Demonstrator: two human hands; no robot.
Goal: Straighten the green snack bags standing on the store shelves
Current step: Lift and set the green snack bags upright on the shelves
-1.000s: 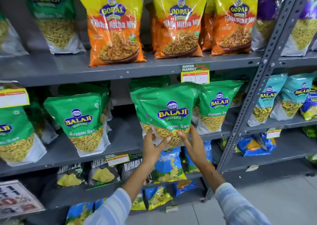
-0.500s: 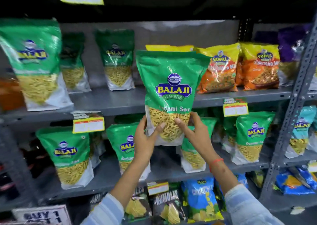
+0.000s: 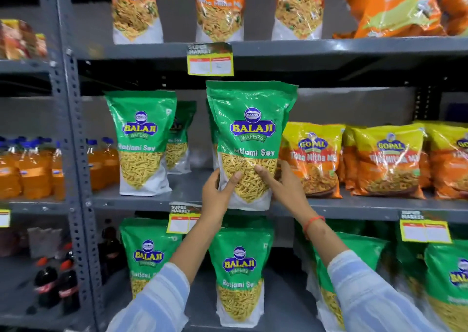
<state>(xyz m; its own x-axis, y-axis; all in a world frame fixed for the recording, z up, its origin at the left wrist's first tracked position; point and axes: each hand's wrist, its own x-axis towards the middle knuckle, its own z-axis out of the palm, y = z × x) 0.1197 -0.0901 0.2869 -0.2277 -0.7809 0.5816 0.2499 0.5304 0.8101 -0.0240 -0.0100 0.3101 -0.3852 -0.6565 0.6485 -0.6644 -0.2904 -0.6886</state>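
Note:
A green Balaji Ratlami Sev bag is upright in front of the middle shelf, its bottom level with the shelf's front edge. My left hand grips its lower left side and my right hand its lower right side. To its left on the same shelf stands another green bag, with a second one half hidden behind it. On the shelf below stand more green bags, partly hidden by my forearms.
Yellow-orange Gopal bags stand right of the held bag. Orange Balaji bags fill the top shelf. A grey upright post divides the racks; orange drink bottles and dark cola bottles are to its left. Price tags hang from shelf edges.
Both hands have carried the green bag up from the lower shelf to the shelf above, and it now stands left of the Gopal bags. The view has swung upward and left.

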